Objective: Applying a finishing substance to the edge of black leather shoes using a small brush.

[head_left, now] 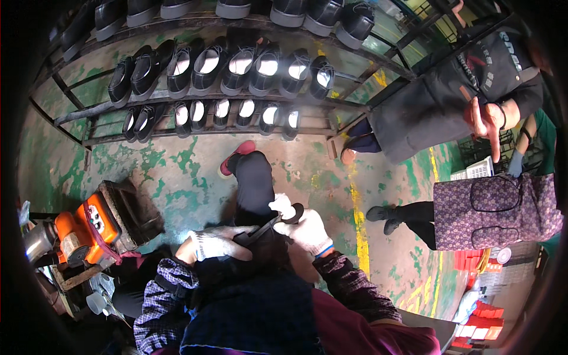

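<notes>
My left hand (220, 244), in a white knit glove, is closed on the near end of a dark, narrow, elongated thing (260, 233) above my lap. I cannot make out its kind against my dark clothes. At its far end, my right hand (306, 232), also gloved in white, grips a white, crumpled, cloth-like wad (282, 205). A small dark round piece (297, 211) sticks up beside the wad, next to my right fingers. The gloves hide parts of these things.
Ahead stands a metal rack (219, 94) with rows of black shoes (241, 64). At my left, an orange machine (97, 228) rests by a wooden stand. To the right are two people, one in a dark apron (423, 112), another in a flowered apron (497, 207).
</notes>
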A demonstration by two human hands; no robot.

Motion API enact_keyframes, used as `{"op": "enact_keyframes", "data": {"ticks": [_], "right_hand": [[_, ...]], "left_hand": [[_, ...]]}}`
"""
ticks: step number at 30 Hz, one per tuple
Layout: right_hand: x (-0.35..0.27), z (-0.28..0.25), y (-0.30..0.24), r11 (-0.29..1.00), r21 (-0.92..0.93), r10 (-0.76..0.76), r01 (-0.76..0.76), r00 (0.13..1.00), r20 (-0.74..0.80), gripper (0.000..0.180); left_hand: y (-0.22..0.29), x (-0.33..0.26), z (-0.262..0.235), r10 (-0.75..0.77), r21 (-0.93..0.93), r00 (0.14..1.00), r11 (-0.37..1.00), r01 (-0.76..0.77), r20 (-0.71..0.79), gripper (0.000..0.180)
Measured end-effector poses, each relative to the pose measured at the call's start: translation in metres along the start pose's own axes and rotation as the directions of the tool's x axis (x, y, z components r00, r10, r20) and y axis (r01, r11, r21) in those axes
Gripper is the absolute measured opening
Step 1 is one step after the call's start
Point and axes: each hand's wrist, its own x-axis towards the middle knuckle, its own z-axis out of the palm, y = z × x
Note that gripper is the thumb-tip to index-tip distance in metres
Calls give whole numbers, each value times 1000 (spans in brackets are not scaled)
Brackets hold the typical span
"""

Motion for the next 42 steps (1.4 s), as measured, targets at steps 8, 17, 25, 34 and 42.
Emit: {"op": "enact_keyframes", "data": {"ticks": [8,17,25,34,42], "right_hand": [[12,-8,13,984,-33,175,-174,984,19,21],[22,-17,10,941,-337,-55,37,998,-44,19],[35,-38,2,868,-491,13,-81,990,-140,46],[13,6,58,963,-155,229,-220,973,42,28],[13,11,40,931,-221,285,-291,957,-59,33]], "left_hand": [[-7,-3,2,26,-37,998,999,-28,-61,71],[-20,-7,-3,49,-2,996,999,-49,-77,73],[-21,-4,-30,-63,110,995,992,55,74,72],[-89,9,-45,353,64,754,921,-384,-554,47],[-20,-25,46,836,890,355,455,-24,-417,30]]}}
